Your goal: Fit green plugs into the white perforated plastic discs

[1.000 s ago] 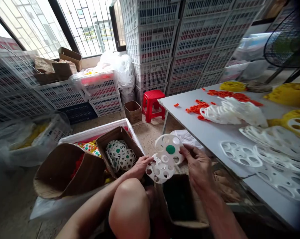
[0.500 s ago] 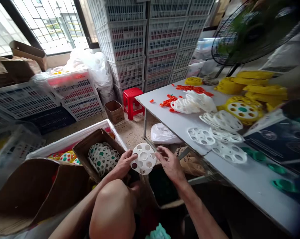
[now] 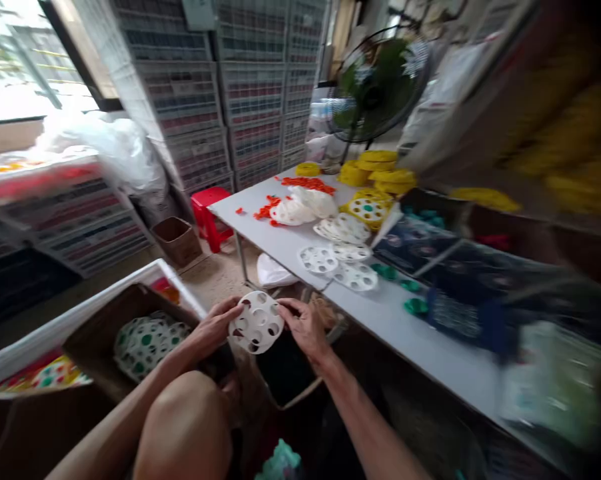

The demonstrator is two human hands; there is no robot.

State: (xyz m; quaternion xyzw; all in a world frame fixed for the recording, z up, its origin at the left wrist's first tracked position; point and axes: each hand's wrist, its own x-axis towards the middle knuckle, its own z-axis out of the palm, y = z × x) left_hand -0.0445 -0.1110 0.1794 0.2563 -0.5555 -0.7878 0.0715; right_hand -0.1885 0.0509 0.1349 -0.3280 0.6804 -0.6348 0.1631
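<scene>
A white round plastic disc with several holes (image 3: 256, 323) is held between both hands above my knee. My left hand (image 3: 212, 329) grips its left edge with curled fingers. My right hand (image 3: 303, 326) pinches its right edge. Below the disc stands an open brown box with a dark inside (image 3: 285, 373). To the left, a cardboard box (image 3: 98, 337) holds several white discs with green centres (image 3: 145, 340).
A grey table (image 3: 290, 243) on the right carries white discs (image 3: 338, 257), red small parts (image 3: 305, 183), yellow discs (image 3: 375, 175) and green caps (image 3: 413, 305). A fan (image 3: 380, 87) stands behind it. White crates are stacked along the wall, with a red stool (image 3: 210, 210) and small brown box (image 3: 177, 237) on the floor.
The view has swung to the right, showing more of the table and the fan. One second ago my hands held two discs, one with a green centre; now only one plain white disc.
</scene>
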